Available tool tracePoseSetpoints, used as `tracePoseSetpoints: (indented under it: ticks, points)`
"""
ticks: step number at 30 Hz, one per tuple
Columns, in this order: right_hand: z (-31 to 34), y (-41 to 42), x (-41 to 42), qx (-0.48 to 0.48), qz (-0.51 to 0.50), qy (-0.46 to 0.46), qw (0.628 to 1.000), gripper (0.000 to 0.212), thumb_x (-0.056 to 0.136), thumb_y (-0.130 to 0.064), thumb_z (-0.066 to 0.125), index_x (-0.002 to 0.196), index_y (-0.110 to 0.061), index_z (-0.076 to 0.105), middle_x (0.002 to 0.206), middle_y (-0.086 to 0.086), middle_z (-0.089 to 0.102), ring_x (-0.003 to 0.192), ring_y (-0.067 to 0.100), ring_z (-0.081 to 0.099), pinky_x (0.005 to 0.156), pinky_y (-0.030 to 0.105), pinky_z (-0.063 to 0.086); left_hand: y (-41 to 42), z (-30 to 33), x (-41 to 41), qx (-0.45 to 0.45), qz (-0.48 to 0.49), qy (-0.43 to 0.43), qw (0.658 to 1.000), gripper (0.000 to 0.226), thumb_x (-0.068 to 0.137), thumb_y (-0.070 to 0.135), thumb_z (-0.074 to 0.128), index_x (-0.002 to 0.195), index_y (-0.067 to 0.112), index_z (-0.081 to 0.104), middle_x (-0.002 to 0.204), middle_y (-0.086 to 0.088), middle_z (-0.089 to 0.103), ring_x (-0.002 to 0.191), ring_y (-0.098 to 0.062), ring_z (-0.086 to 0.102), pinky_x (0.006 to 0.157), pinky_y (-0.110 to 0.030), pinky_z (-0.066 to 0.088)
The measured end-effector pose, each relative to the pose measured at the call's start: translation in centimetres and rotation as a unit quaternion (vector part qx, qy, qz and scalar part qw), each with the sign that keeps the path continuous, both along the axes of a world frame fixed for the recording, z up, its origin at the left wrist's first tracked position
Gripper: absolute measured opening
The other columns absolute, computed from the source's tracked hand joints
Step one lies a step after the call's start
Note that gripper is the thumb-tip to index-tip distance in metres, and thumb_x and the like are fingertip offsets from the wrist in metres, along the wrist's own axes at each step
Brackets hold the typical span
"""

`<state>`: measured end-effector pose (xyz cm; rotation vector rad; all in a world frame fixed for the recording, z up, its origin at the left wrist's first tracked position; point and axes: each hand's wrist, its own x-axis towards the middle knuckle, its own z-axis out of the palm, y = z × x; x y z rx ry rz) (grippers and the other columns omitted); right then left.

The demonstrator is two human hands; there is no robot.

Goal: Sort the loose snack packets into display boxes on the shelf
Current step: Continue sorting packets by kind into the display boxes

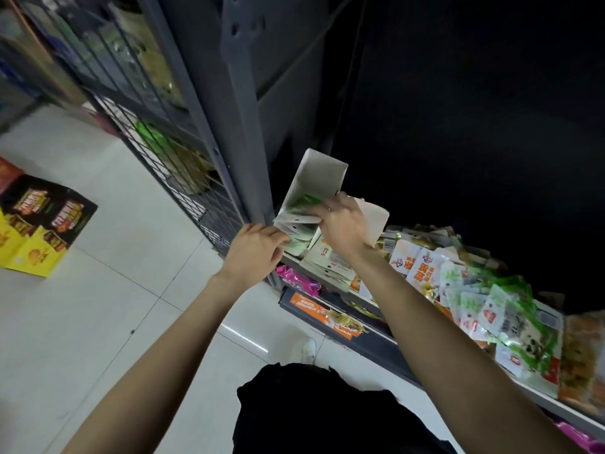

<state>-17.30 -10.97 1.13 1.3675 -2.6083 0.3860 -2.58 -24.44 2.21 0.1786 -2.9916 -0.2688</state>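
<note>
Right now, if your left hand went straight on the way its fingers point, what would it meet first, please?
Most likely the row of green and white snack packets standing in the open white cardboard display box; the left hand already seems to touch their near edge, though depth is unclear.

Two bare hands meet at a white display box (316, 178) standing on the shelf edge (366, 301). The left hand (253, 252) grips the green-and-white packets (299, 226) at the box's open front; the right hand (342, 224) presses on them from above. Right of the box, loose packets (484, 299) lie heaped along the shelf. Left of the box, a yellow-and-black carton (39, 224) sits on the floor.
</note>
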Motion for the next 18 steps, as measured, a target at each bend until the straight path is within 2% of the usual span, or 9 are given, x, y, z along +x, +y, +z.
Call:
tracePoseSetpoints:
  ticks: [2, 4, 6, 8, 11, 13, 14, 16, 18]
  points:
    - [0.3, 0.5, 0.2, 0.029, 0.011, -0.039, 0.999, 0.042, 0.066, -0.007, 0.077, 0.104, -0.025, 0.071, 0.094, -0.003, 0.072, 0.089, 0.025, 0.059, 0.078, 0.028, 0.047, 0.1, -0.1, 0.0, 0.003, 0.006, 0.011, 1.0, 0.023, 0.069, 0.01, 0.074, 0.09, 0.018, 0.072, 0.088, 0.0, 0.072, 0.077, -0.023, 0.066, 0.078, -0.035, 0.051]
    - [0.9, 1.3, 0.6, 0.056, 0.017, -0.121, 0.991, 0.04, 0.086, -0.022, 0.062, 0.126, -0.023, 0.057, 0.119, 0.001, 0.065, 0.115, 0.026, 0.046, 0.094, 0.035, 0.033, 0.6, 0.5, 0.2, 0.006, 0.017, 0.03, 0.999, 0.028, 0.062, 0.013, 0.077, 0.089, 0.018, 0.072, 0.084, 0.001, 0.072, 0.074, -0.023, 0.066, 0.077, -0.034, 0.051]
    - [1.8, 2.9, 1.4, 0.019, 0.017, -0.18, 0.983, 0.042, 0.092, -0.025, 0.055, 0.133, -0.019, 0.05, 0.126, 0.007, 0.059, 0.128, 0.025, 0.036, 0.102, 0.036, 0.027, 1.5, 1.8, 0.4, 0.008, 0.026, 0.059, 0.998, 0.026, 0.061, 0.019, 0.076, 0.086, 0.02, 0.07, 0.077, 0.004, 0.069, 0.069, -0.021, 0.064, 0.074, -0.032, 0.048]
    - [2.6, 5.7, 2.5, -0.056, 0.003, -0.21, 0.976, 0.039, 0.091, -0.019, 0.056, 0.13, -0.017, 0.053, 0.124, 0.012, 0.057, 0.129, 0.023, 0.038, 0.105, 0.038, 0.03, 2.6, 3.5, 0.4, 0.016, 0.016, 0.092, 0.995, 0.019, 0.066, 0.028, 0.068, 0.084, 0.021, 0.067, 0.072, 0.008, 0.064, 0.065, -0.019, 0.06, 0.071, -0.03, 0.046]
    - [2.9, 12.0, 4.1, -0.123, -0.051, -0.211, 0.968, 0.033, 0.092, -0.016, 0.056, 0.125, -0.018, 0.058, 0.12, 0.008, 0.058, 0.122, 0.018, 0.046, 0.099, 0.034, 0.041, 5.5, 6.0, -0.2, 0.085, -0.002, 0.141, 0.986, 0.017, 0.075, 0.034, 0.06, 0.082, 0.02, 0.063, 0.065, 0.011, 0.056, 0.06, -0.01, 0.052, 0.061, -0.023, 0.042]
    - [2.5, 17.0, 5.0, -0.162, -0.1, -0.203, 0.961, 0.029, 0.092, -0.014, 0.054, 0.12, -0.015, 0.062, 0.113, 0.003, 0.062, 0.108, 0.012, 0.054, 0.085, 0.026, 0.049, 9.0, 6.9, -1.2, 0.172, -0.019, 0.164, 0.971, 0.016, 0.081, 0.032, 0.057, 0.08, 0.017, 0.061, 0.062, 0.011, 0.051, 0.055, -0.006, 0.047, 0.053, -0.018, 0.039]
    - [2.2, 19.5, 5.5, -0.175, -0.133, -0.198, 0.955, 0.027, 0.092, -0.01, 0.055, 0.117, -0.012, 0.063, 0.107, 0.002, 0.065, 0.095, 0.008, 0.059, 0.076, 0.021, 0.051, 11.2, 6.9, -1.8, 0.223, -0.031, 0.168, 0.96, 0.016, 0.083, 0.031, 0.056, 0.08, 0.016, 0.06, 0.06, 0.01, 0.05, 0.053, -0.006, 0.047, 0.049, -0.018, 0.038]
    - [1.3, 24.4, 6.0, -0.189, -0.229, -0.189, 0.936, 0.024, 0.088, -0.001, 0.058, 0.11, -0.01, 0.066, 0.094, -0.001, 0.071, 0.063, -0.003, 0.057, 0.055, 0.016, 0.048, 16.0, 5.9, -3.2, 0.299, -0.059, 0.157, 0.939, 0.014, 0.085, 0.029, 0.055, 0.082, 0.016, 0.059, 0.058, 0.01, 0.049, 0.05, -0.004, 0.046, 0.045, -0.02, 0.039]
    - [0.3, 28.8, 6.3, -0.186, -0.318, -0.181, 0.912, 0.025, 0.085, 0.004, 0.059, 0.105, -0.009, 0.067, 0.085, -0.001, 0.073, 0.054, 0.004, 0.059, 0.047, 0.011, 0.044, 21.0, 3.9, -4.8, 0.309, -0.076, 0.086, 0.944, 0.015, 0.086, 0.031, 0.056, 0.092, 0.018, 0.059, 0.065, 0.011, 0.053, 0.055, -0.002, 0.05, 0.048, -0.023, 0.045]
